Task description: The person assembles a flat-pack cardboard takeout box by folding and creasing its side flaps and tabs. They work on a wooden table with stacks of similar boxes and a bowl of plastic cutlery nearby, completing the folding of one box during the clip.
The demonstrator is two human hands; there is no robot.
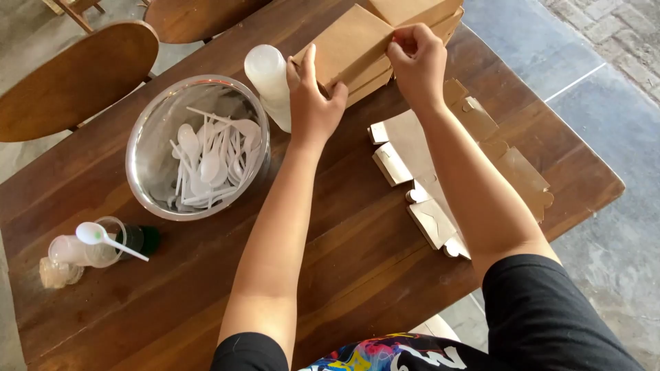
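Note:
A stack of brown cardboard boxes [357, 41] lies at the far side of the wooden table [357, 261]. My left hand [313, 93] grips the near left edge of the top box, fingers curled over it. At the box's right side, my right hand [416, 58] pinches its upper edge. Under my right forearm lies a flat unfolded cardboard box blank [412, 148] with tabs and flaps.
A metal bowl [148, 137] holding several white plastic spoons stands left of my arms. A stack of translucent plastic cups [268, 75] lies beside the boxes. Small lidded cups and a white spoon [96, 237] sit at the near left. Wooden chairs [75, 75] stand beyond the table.

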